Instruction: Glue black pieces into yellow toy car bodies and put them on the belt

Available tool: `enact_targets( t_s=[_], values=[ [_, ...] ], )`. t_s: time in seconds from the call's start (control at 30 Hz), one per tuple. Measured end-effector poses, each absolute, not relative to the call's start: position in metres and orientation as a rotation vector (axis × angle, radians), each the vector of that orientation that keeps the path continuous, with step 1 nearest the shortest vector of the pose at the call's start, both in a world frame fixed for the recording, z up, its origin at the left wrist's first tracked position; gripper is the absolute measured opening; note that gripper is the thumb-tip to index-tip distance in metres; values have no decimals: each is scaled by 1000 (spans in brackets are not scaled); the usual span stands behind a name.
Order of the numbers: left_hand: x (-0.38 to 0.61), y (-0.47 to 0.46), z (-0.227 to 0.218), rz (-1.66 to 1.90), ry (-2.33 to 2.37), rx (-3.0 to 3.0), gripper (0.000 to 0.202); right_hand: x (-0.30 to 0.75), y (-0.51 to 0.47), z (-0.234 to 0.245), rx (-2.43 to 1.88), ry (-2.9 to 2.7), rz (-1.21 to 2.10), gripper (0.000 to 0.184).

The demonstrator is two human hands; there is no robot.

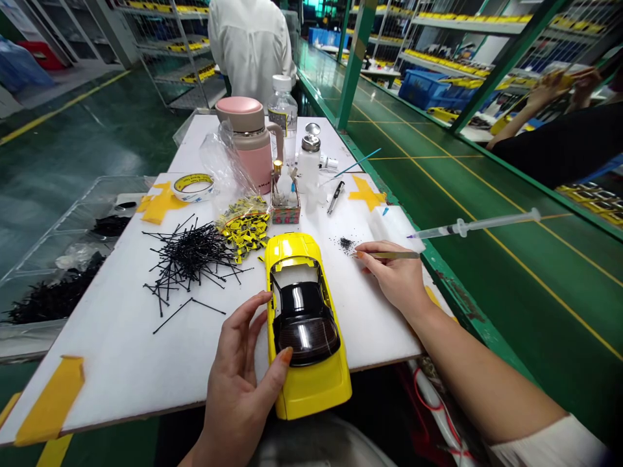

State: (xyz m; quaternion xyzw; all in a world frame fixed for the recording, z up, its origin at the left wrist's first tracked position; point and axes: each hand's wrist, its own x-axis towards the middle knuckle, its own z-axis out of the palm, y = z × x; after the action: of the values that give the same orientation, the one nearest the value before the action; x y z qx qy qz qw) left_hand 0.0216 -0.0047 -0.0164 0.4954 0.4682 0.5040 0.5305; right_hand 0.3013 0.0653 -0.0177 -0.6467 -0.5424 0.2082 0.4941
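Observation:
A yellow model car body with black roof and dark glass lies at the table's front edge, its rear toward me. My left hand grips its left side, thumb over the rear window edge. Between the fingers of my right hand are thin tweezers, their tips close to a small pile of tiny black parts. Whether the tips pinch a part is too small to tell. Left of the car spread a heap of thin black sticks and a bag of small yellow-and-black pieces.
Behind the car stand a pink mug, a plastic bottle, a pump bottle and a tape roll. A syringe juts over the green conveyor at right. One person sits ahead; another's hands show at right.

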Motion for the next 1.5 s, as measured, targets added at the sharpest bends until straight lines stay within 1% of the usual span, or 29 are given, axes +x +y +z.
enact_targets(
  t_s=[0.27,1.07,1.23,1.3,1.4,1.5],
  values=[
    [23,-5,-20,1233,1096,1206,53,303,66,-20,-1555,-1348,479,22],
    [22,-5,-22,1245,1093,1222,54,305,65,-23,-1512,-1410,431,14],
    [23,-4,-21,1234,1085,1222,53,303,60,-14,-1452,-1486,386,11],
    [22,-3,-21,1232,1079,1229,53,301,51,-6,-1378,-1593,343,12],
    [22,-2,-20,1227,1069,1229,53,300,29,3,-1149,-1948,180,21],
    [21,-3,-19,1228,1068,1224,53,298,7,0,-932,-2207,16,29]
  ],
)
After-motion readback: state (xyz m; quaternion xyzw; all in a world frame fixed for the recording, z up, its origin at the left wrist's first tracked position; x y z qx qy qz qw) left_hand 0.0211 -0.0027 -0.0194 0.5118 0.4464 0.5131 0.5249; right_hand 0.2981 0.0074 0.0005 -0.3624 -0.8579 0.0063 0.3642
